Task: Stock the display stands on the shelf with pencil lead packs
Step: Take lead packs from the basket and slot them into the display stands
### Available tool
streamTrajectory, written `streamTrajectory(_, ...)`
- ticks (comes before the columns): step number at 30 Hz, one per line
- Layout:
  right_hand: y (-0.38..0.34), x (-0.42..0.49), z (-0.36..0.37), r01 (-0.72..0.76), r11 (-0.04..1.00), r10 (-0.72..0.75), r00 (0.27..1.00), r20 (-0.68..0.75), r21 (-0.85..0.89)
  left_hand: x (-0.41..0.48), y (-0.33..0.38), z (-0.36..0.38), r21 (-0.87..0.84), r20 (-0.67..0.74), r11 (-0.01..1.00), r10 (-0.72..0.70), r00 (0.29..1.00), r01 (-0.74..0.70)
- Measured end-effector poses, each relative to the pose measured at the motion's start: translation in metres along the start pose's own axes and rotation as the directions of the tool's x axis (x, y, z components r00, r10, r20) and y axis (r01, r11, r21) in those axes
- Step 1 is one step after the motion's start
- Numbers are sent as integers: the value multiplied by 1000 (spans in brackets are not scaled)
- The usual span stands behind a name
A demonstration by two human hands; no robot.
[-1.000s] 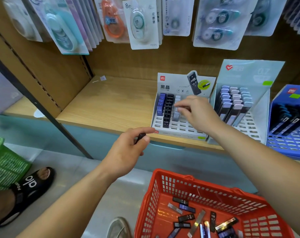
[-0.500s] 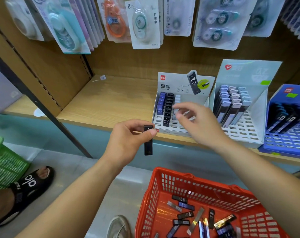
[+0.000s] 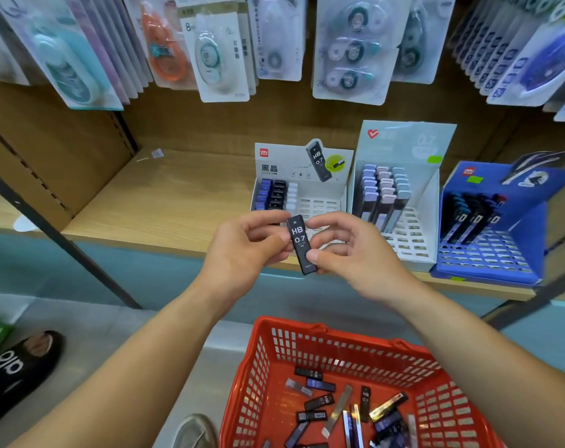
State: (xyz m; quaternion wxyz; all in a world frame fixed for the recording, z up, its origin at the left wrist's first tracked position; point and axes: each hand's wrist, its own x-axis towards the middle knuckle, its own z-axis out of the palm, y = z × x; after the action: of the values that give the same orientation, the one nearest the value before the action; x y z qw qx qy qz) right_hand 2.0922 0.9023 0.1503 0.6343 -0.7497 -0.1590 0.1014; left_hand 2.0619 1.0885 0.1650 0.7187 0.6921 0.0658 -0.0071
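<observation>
Nearest, a red plastic mesh basket [image 3: 258,376] holds a scatter of loose pencil lead packs [image 3: 319,400], black, blue and silvery. Above it, just in front of the shelf edge, the left hand [image 3: 242,250] and right hand [image 3: 355,253] both pinch one slim black lead pack [image 3: 299,240] printed HB 0.7. It is held roughly upright, the left fingers on its side and the right thumb and fingers on its lower end. This looks like a label check before slotting. Behind, on the light wooden shelf [image 3: 164,202], the white cardboard display stand [image 3: 319,205] has three part-filled columns at its left and bare slots at its right. The next move probably calls for one hand to carry the pack to the black column and seat it upright.
</observation>
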Motion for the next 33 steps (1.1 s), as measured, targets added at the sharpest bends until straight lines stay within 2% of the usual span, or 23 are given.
streamTrajectory(4, 0, -1, -5, 60, 998, -60, 998, 8, -8, 1, -7, 9, 160, 66, 987, -18, 998, 7)
streamTrajectory(7, -3, 6, -6, 48, 998, -48, 999, -7, -26, 4, -12, 12, 240, 83, 971, -9, 997, -11)
streamTrajectory(12, -12, 29, -16, 21, 979, -37, 996, -75, -205, 16, -23, 12, 365, 42, 930, 36, 999, -48)
streamTrajectory(13, -14, 38, -18, 14, 966, -38, 995, -89, -258, 21, -25, 11, 455, 17, 886, 87, 996, -85)
streamTrajectory(15, -14, 60, -26, 6, 932, -67, 986, -155, -362, 31, -25, 5, 660, -25, 737, 214, 976, -145)
streamTrajectory(18, -15, 92, -35, -12, 889, -110, 965, -239, -458, 53, -22, -10, 846, -26, 514, 304, 952, -141)
streamTrajectory(21, -17, 116, -33, -3, 825, -144, 966, -216, -565, 72, -31, -20, 937, 99, 293, 298, 949, -190)
streamTrajectory(24, -14, 132, -32, -9, 737, -173, 964, -202, -676, 82, -42, -27, 957, 203, 164, 208, 957, -239)
streamTrajectory(27, -9, 144, -33, -46, 683, -150, 968, -201, -729, 84, -46, -31, 955, 223, 154, 189, 956, -253)
streamTrajectory(31, -8, 159, -28, -46, 592, -99, 987, -130, -805, 86, -46, -30, 947, 202, 217, 171, 964, -236)
streamTrajectory(33, -7, 165, -24, -34, 578, -91, 990, -105, -815, 87, -46, -31, 942, 203, 236, 162, 966, -238)
